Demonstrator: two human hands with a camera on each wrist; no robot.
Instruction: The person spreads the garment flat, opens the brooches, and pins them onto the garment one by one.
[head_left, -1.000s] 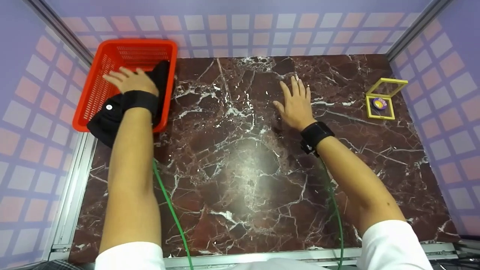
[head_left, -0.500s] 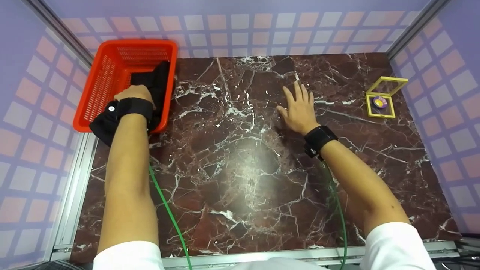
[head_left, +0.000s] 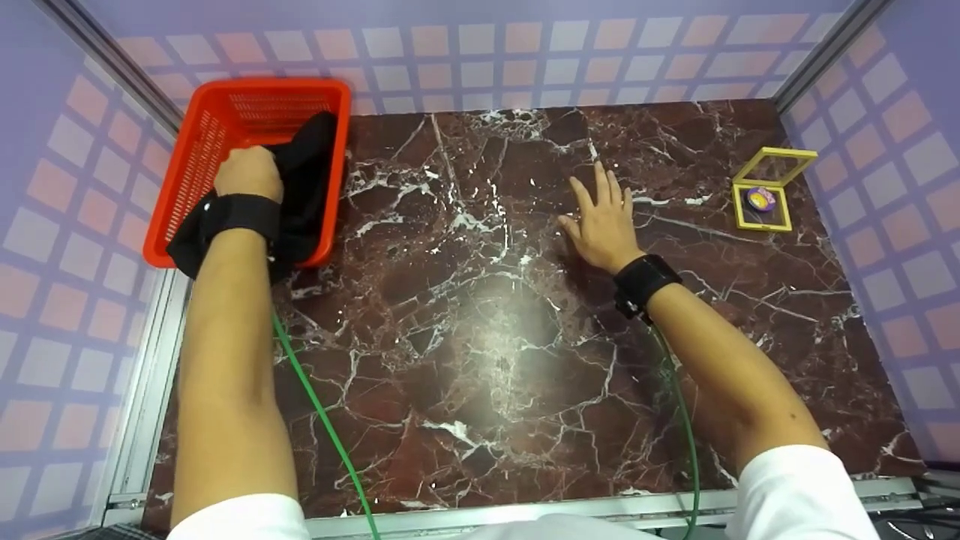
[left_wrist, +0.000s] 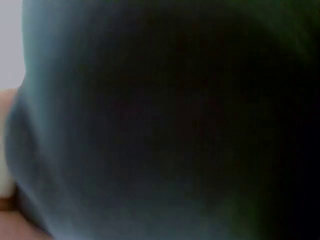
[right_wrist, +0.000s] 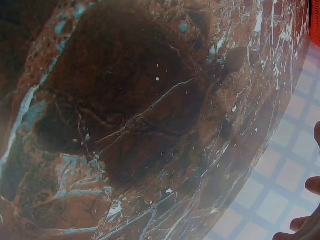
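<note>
In the head view my left hand (head_left: 250, 174) is in the red plastic basket (head_left: 341, 172), back of the hand up and knuckles bent. It grips a bunched black cloth (head_left: 304, 187); the fingertips are hidden below the hand. Part of the cloth hangs over the basket's near rim. Dark cloth (left_wrist: 165, 120) fills nearly all of the left wrist view, blurred. My right hand (head_left: 606, 229) lies palm down at the marble tabletop, fingers spread and holding nothing. Its fingertips (right_wrist: 312, 185) show at the right edge of the right wrist view.
At the right stands a small yellow-framed case (head_left: 765, 225), lid up, with a round purple and yellow piece (head_left: 760, 199) inside. Panels with pale checks (head_left: 517, 64) enclose the dark marble tabletop (head_left: 465, 352). A green cable (head_left: 322, 412) trails from each wristband.
My left hand has gone from spread fingers above the basket to a fist on the black cloth, then slightly left and farther back, pulling the cloth along. The right hand has shifted slightly right.
</note>
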